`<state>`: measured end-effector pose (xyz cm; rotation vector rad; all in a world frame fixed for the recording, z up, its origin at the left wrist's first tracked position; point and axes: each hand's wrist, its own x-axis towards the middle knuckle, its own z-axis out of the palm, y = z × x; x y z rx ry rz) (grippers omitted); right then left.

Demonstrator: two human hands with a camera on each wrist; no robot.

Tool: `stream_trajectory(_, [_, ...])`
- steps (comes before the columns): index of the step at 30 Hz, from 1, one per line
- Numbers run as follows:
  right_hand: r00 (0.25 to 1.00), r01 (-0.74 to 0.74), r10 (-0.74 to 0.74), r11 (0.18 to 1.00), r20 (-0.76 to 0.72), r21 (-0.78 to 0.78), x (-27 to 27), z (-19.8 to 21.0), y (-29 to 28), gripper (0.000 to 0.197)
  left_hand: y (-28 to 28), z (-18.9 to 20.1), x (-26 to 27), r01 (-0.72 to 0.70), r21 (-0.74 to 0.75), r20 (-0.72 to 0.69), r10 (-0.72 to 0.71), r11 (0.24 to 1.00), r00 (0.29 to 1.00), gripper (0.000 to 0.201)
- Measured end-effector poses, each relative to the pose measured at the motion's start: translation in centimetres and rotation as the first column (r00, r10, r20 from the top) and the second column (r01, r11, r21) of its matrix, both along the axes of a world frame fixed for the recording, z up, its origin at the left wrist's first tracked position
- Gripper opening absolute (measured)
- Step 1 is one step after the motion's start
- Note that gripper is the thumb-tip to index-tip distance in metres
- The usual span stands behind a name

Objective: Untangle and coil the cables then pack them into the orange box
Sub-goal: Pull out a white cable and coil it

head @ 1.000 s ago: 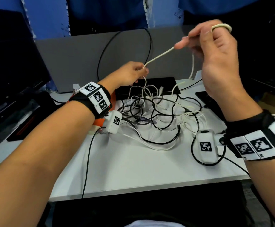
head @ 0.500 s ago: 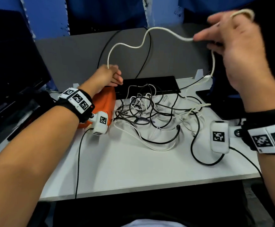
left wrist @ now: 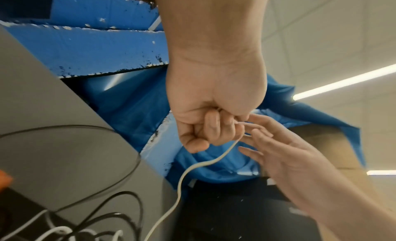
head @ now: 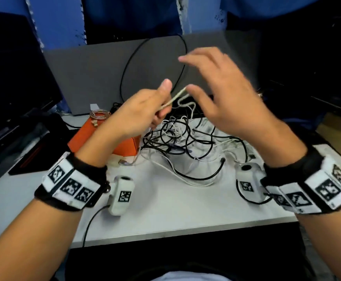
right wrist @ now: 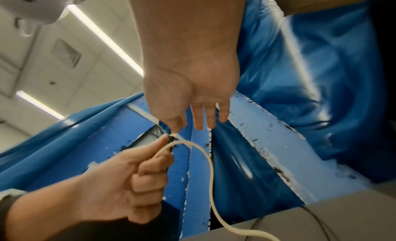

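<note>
The left hand [head: 143,110], centre frame, is fisted around the white cable [head: 176,95]. The right hand [head: 222,94] has swung back from the upper right; its fingers are spread, holding nothing that shows. A loop seems passed over, so coiling advances. Behind, at centre left of the tabletop [head: 175,211], the orange box [head: 84,136] carries 1 metallic coiled cable [head: 98,115]; the tangle [head: 186,142] remains beside it.

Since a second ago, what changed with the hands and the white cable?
The right hand let go of the thin white cable, opened, and came down beside the left hand, which keeps gripping it. The tangled cable pile and orange box stayed put.
</note>
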<state>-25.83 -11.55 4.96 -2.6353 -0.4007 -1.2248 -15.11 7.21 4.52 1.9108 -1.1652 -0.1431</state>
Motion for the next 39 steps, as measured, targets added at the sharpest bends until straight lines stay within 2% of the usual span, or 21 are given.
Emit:
stream_trajectory(2, [0.997, -0.065, 0.063, 0.996, -0.035, -0.061, 0.3, -0.6, 0.9, 0.042, 1.0, 0.1, -1.3, 0.069, -0.001, 0.035, -0.069, 0.998, 0.997, 0.053])
stream_trajectory(3, [0.990, -0.102, 0.099, 0.995, -0.097, -0.022, 0.4, -0.9, 1.0, 0.037, 1.4, 0.3, -1.7, 0.095, -0.027, 0.036, -0.094, 0.995, 0.995, 0.049])
stream_trajectory(6, [0.929, -0.173, 0.250, 0.946, -0.274, 0.274, 0.5, -1.6, 0.7, 0.023, 2.1, 0.7, -1.9, 0.086, -0.149, -0.007, -0.088, 0.985, 0.996, 0.042])
stream_trajectory(9, [0.938, -0.176, 0.274, 0.904, -0.211, 0.389, 1.0, -1.8, 0.2, 0.021, 2.7, 0.5, -1.1, 0.065, -0.189, -0.092, -0.083, 0.980, 0.992, 0.037])
stream_trajectory(12, [0.957, -0.131, 0.211, 0.927, -0.199, 0.351, 1.3, -1.8, 0.1, 0.020, 3.0, 0.2, -0.6, 0.074, -0.092, -0.135, -0.086, 0.993, 0.987, 0.039])
stream_trajectory(15, [0.944, -0.091, 0.163, 0.964, -0.287, 0.249, 1.3, -2.2, 0.5, 0.019, 1.9, 0.1, -1.8, 0.066, 0.031, -0.199, -0.059, 0.997, 0.978, 0.052])
stream_trajectory(17, [0.941, -0.093, 0.169, 0.962, -0.293, 0.257, 1.2, -2.3, 0.8, 0.018, 1.2, 0.0, -2.5, 0.082, -0.021, -0.252, -0.084, 0.996, 0.964, 0.044])
stream_trajectory(19, [0.952, -0.090, 0.171, 0.950, -0.256, 0.299, 1.1, -2.0, 0.9, 0.018, 0.8, 0.0, -2.9, 0.074, -0.181, -0.378, -0.139, 0.981, 0.916, 0.033])
stream_trajectory(21, [0.966, -0.092, 0.163, 0.942, -0.200, 0.323, 0.8, -1.7, 0.8, 0.023, 0.5, 0.3, -3.1, 0.027, -0.375, -0.510, -0.231, 0.926, 0.829, 0.028])
stream_trajectory(23, [0.977, -0.073, 0.132, 0.946, -0.169, 0.315, 0.5, -1.3, 0.7, 0.030, 0.3, 0.5, -3.3, -0.015, -0.526, -0.580, -0.345, 0.851, 0.738, 0.028])
stream_trajectory(26, [0.974, 0.062, -0.022, 0.983, -0.227, 0.171, 0.4, -1.1, 0.4, 0.035, 0.6, 1.3, -3.1, -0.080, -0.691, -0.591, -0.498, 0.718, 0.635, 0.030])
stream_trajectory(28, [0.956, 0.084, -0.060, 0.994, -0.288, 0.072, 0.4, -1.2, 0.3, 0.037, 1.3, 1.8, -2.7, -0.125, -0.770, -0.564, -0.575, 0.626, 0.593, 0.032])
stream_trajectory(30, [0.943, 0.018, -0.004, 0.999, -0.332, 0.038, 0.4, -1.4, 0.7, 0.039, 1.5, 1.8, -2.5, -0.094, -0.787, -0.524, -0.580, 0.610, 0.624, 0.032])
stream_trajectory(31, [0.934, -0.019, 0.022, 1.000, -0.356, 0.013, 0.4, -1.5, 1.0, 0.039, 1.4, 1.6, -2.5, -0.067, -0.772, -0.498, -0.536, 0.632, 0.681, 0.032])
stream_trajectory(33, [0.902, -0.090, 0.077, 0.996, -0.426, -0.010, 0.4, -1.6, 1.6, 0.034, 0.8, 1.0, -2.8, -0.034, -0.696, -0.401, -0.349, 0.717, 0.847, 0.032])
stream_trajectory(35, [0.855, -0.142, 0.132, 0.990, -0.502, 0.018, 0.0, -1.5, 1.7, 0.023, 0.4, 0.4, -3.1, -0.015, -0.576, -0.198, -0.121, 0.818, 0.973, 0.032])
stream_trajectory(37, [0.790, -0.161, 0.207, 0.978, -0.578, 0.129, -0.5, -1.1, 1.5, 0.019, 0.5, 0.2, -3.3, 0.011, -0.404, 0.033, 0.002, 0.915, 0.999, 0.031])
stream_trajectory(39, [0.755, -0.163, 0.291, 0.951, -0.588, 0.263, -1.0, -0.6, 1.3, 0.014, 0.9, 0.4, -3.5, 0.021, -0.258, 0.202, 0.033, 0.966, 0.979, 0.027])
